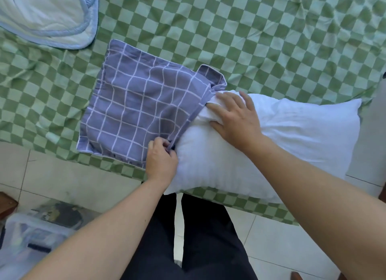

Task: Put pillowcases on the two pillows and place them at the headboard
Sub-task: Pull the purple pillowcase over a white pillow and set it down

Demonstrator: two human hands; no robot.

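1. My left hand [160, 160], lower centre of the frame, has thumb and fingers curled to pinch the near hem of the pillowcase [142, 110] at its open mouth.
2. My right hand [234, 115], just right of centre, lies palm-down on the pillow [292, 137]; its fingers are only lightly bent and press into the bunched white end at the mouth, with the thumb on the near side. I cannot tell whether it grips a fold or merely pushes.
3. The pillow is white, its long axis running left to right with a slight downward tilt toward the right. Its left end points into the pillowcase opening; its right end reaches the right edge of the frame, and its lower edge overhangs the side of the bed [271, 39].
4. The pillowcase is purple-blue with a white grid. It lies flat to the left of the pillow, mouth facing right and closed end toward the upper left; one flap of the hem stands folded back above my right hand.
5. I read no brand, label or writing on either item.
6. The bed carries a green-and-pale checkered sheet. A pale blue-edged quilt [46, 16] sits at the upper left.
7. A clear plastic bin [31, 238] stands on the tiled floor [62, 181] at the lower left.
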